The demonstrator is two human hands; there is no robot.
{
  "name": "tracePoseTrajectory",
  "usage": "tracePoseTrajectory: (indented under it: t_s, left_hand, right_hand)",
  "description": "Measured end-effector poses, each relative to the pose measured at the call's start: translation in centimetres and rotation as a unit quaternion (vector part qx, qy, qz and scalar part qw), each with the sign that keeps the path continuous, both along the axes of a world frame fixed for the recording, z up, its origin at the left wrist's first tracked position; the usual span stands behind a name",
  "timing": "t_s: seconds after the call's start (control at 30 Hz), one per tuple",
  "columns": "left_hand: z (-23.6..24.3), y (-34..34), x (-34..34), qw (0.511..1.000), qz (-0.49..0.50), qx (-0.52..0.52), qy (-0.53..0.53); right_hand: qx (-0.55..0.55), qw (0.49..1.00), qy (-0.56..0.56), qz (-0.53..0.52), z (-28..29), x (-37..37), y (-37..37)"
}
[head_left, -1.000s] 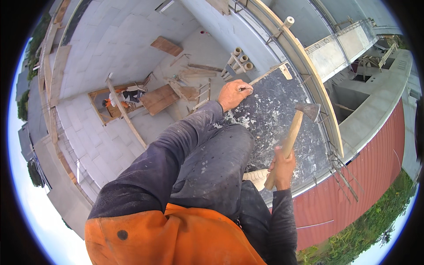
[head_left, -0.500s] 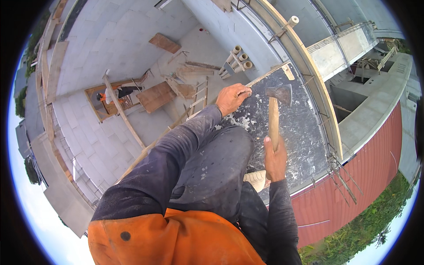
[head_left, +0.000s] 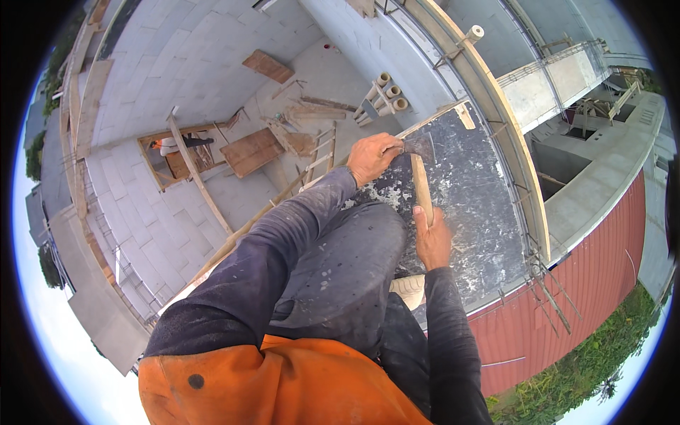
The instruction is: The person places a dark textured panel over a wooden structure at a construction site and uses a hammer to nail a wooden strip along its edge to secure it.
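My right hand is wrapped round the wooden handle of a hatchet. Its metal head looks smeared by motion, just beside the fingertips of my left hand. Those fingers are pinched together at the left edge of a black board; whatever is between them is too small to make out. White splashes and scuffs mark the board under the hatchet. My bent knee in dark trousers lies between my forearms, with part of a pale shoe below it.
Left of the board the view drops into a block-walled room with planks, a brown panel and pale pipes. Another person is at an opening down there. A curved wooden form and protruding rebar border the board's right side.
My right hand has swung the hatchet left, bringing its head from over the board to beside my left fingers. My left hand stays in place. The person below has shifted.
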State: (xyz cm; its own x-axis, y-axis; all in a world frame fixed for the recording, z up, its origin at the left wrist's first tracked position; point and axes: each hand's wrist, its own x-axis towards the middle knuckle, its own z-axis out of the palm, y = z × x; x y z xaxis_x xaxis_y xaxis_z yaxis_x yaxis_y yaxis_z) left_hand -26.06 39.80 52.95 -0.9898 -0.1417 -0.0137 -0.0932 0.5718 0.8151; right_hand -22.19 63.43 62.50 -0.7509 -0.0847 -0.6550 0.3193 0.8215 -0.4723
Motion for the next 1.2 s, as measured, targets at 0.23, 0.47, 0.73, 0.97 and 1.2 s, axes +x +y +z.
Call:
tracePoseTrajectory:
  t_s: [0.23,0.47,0.73,0.97,1.2]
  left_hand:
    - [3.3,-1.0,-0.2,0.974,0.011,0.04,-0.223]
    - [0.8,-1.8,3.7,0.988,0.032,-0.068,-0.134]
    - [-0.6,-1.7,3.7,0.989,0.013,-0.076,-0.128]
    - [-0.9,-2.0,3.6,0.988,0.0,-0.072,-0.14]
    - [-1.6,-2.0,3.6,0.993,0.001,-0.06,-0.104]
  right_hand:
    - [-0.069,0.992,0.089,-0.054,1.7,0.5,-0.1]
    - [-0.085,0.992,0.069,-0.057,0.2,1.5,1.3]
    - [-0.06,0.994,0.091,-0.033,-2.7,2.4,0.4]
    - [-0.196,0.96,0.099,-0.174,-1.8,3.6,-0.4]
    - [-0.011,0.998,0.053,-0.042,-3.7,1.2,-2.0]
